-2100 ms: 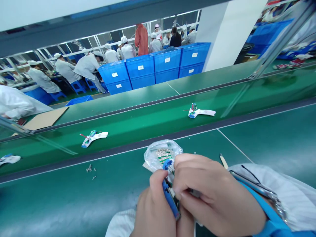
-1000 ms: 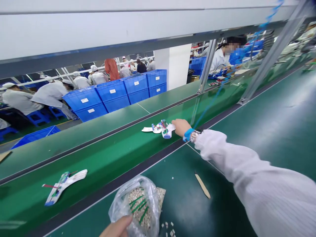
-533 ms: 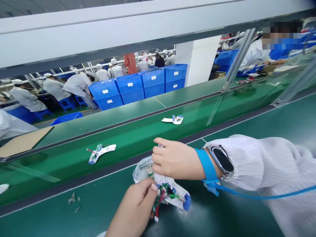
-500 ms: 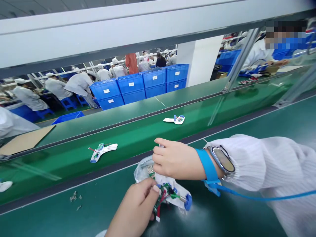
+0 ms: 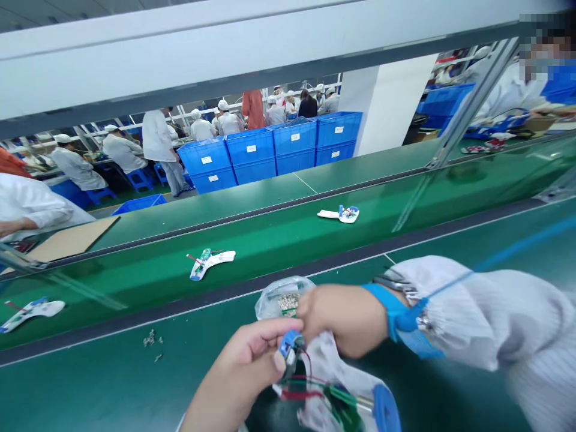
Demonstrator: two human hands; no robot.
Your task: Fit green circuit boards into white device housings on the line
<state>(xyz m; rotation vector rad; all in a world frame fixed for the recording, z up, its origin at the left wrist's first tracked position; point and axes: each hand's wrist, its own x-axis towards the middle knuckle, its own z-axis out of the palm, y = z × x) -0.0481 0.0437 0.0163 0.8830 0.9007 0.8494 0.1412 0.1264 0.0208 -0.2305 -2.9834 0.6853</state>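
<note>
A white plastic device half-shell (image 5: 335,390) with a blue end, red and green wires and a small circuit board is held low in the middle. My left hand (image 5: 245,369) is closed, pinching its blue-and-white upper part. From the right, my right hand (image 5: 342,318) is closed on the same part. The right wrist carries a blue strap (image 5: 396,315) with a blue cord. Just behind the hands lies a clear plastic bag (image 5: 281,297) of small pale parts on the green bench (image 5: 90,384).
Three more white shells lie on the green conveyor belt: a near one (image 5: 211,262), a far one (image 5: 339,213) and a left one (image 5: 29,309). Small loose bits (image 5: 152,342) lie on the bench. Blue crates (image 5: 270,150) and workers in white stand beyond. A cardboard sheet (image 5: 72,237) lies at left.
My right hand reached to the belt, brought a shell back, and both hands now hold it closer and lower. The shells on the belt have shifted right in view.
</note>
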